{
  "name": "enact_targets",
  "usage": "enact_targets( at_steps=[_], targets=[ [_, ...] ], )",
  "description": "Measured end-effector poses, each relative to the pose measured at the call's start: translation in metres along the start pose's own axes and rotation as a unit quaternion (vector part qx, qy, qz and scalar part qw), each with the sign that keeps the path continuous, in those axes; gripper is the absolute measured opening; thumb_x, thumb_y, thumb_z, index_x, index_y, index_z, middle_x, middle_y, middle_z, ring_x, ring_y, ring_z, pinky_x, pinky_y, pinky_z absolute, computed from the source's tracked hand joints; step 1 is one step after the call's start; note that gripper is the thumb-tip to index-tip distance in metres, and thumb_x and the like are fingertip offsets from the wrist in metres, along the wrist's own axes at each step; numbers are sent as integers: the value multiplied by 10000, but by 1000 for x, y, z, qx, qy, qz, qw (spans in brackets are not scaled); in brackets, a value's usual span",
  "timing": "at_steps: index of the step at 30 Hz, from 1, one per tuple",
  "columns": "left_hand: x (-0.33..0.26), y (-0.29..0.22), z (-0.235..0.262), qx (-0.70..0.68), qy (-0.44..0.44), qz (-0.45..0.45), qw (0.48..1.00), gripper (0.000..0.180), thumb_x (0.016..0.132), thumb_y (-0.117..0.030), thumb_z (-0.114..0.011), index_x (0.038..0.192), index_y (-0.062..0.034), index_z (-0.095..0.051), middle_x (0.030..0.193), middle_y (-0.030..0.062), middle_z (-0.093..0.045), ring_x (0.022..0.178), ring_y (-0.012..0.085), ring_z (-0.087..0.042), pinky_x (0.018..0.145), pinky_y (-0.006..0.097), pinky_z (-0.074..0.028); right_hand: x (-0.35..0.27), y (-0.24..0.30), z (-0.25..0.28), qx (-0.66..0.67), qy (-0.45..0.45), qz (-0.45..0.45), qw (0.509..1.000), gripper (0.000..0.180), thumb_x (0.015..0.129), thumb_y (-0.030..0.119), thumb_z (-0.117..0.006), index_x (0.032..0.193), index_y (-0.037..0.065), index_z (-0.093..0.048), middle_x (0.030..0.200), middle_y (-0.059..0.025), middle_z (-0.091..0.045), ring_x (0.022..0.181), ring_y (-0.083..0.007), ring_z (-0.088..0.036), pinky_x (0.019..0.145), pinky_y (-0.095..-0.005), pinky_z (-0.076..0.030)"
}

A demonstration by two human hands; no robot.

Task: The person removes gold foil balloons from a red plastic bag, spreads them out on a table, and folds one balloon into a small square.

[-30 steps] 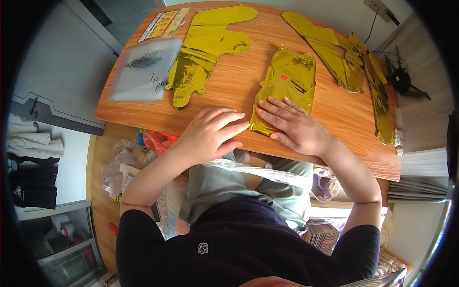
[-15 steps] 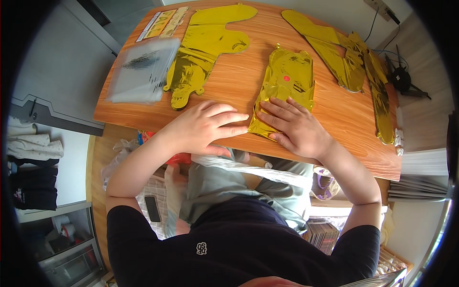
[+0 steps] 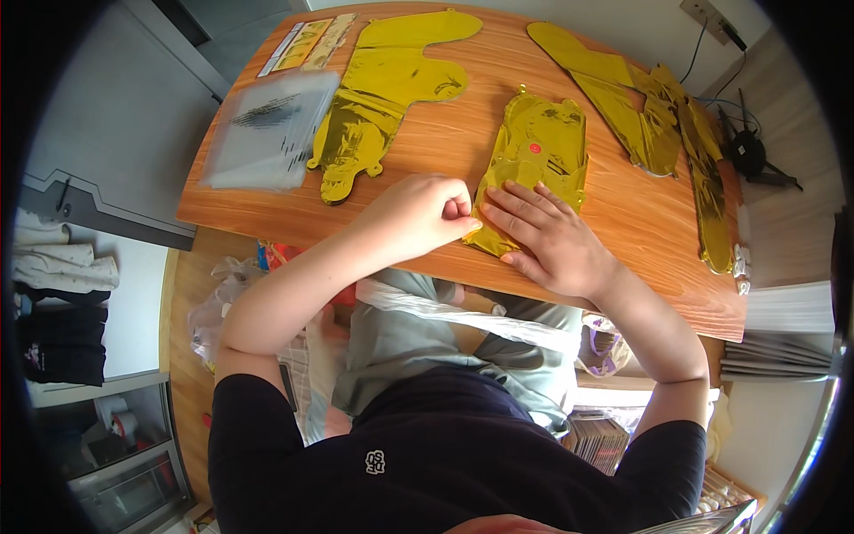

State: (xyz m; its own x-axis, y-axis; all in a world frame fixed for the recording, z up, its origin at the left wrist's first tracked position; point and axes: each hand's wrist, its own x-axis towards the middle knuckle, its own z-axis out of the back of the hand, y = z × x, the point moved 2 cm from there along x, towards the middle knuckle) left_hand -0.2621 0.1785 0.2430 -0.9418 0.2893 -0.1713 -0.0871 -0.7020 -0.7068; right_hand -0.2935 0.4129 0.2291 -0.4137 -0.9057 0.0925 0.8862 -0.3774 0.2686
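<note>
**Both hands at the near end of a flat gold foil balloon**

I see my right hand (image 3: 547,240) spread flat, fingers extended, pressing down on the near end of a deflated gold foil balloon (image 3: 538,156) that lies on the wooden counter (image 3: 445,125), close to its near edge. That open palm seems to pin the foil so it cannot slide. My left hand (image 3: 418,218) is curled just beside it, thumb and forefinger pinched together at the balloon's near left corner; whether it actually grips the foil edge or a small tab there I cannot tell, the fingertips hide it.

The balloon has a small red dot near its middle and lies lengthwise, running from near to far.

To the left lies a second, larger gold foil shape (image 3: 382,89), also flat. Further left sits a clear plastic bag (image 3: 271,129), and at the far left corner a card strip (image 3: 307,40). On the right, more gold foil pieces (image 3: 658,125) overlap along the counter's right side.
</note>
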Motion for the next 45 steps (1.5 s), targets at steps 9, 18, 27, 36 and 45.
enact_targets(
  at_steps=[9, 18, 27, 36, 45],
  targets=[
    [19, 0, 7, -86, 140, 102, 981, 253, 960, -283, -761, 1020, -47, -695, 924, 32, -766, 763, 106, -711, 638, 271, -498, -4, -1, 0, 16, -43, 6, 999, 680, 988, 339, -635, 1585, 97, -416, 1607, -166, -436, 1500, -369, -392, 1237, -576, -294],
    [16, 5, 8, -158, 173, 142, 962, 267, 1019, -279, -668, 1170, -61, -641, 1095, 43, -744, 750, 105, -710, 587, 262, -461, -4, 4, -2, -55, -62, 40, 996, 647, 994, 388, -634, 1576, 165, -459, 1621, -121, -433, 1503, -339, -396, 1246, -565, -289],
    [4, 5, -2, -182, 110, 92, 973, 456, 997, -140, -702, 1351, -32, -437, 1091, 142, -732, 787, 131, -690, 678, 269, -510, -2, 0, -5, -50, -24, 12, 998, 658, 1015, 452, -589, 1597, 190, -427, 1636, -119, -414, 1506, -346, -385, 1250, -569, -273],
    [-23, 0, 2, -19, -71, -61, 995, 373, 976, -101, -712, 1307, -75, -541, 1062, 70, -761, 762, 131, -682, 721, 282, -547, -2, -2, -5, -25, -14, 3, 1000, 668, 1014, 433, -585, 1604, 172, -411, 1644, -128, -402, 1511, -364, -372, 1244, -584, -270],
    [-60, 9, -31, 341, -177, -295, 875, 429, 909, -341, -739, 1286, -137, -723, 1316, -12, -685, 1223, 195, -604, 965, 384, -480, 0, 0, -4, -32, -12, 4, 999, 641, 1012, 433, -587, 1582, 176, -447, 1646, -122, -401, 1514, -351, -372, 1245, -572, -280]
  ],
)
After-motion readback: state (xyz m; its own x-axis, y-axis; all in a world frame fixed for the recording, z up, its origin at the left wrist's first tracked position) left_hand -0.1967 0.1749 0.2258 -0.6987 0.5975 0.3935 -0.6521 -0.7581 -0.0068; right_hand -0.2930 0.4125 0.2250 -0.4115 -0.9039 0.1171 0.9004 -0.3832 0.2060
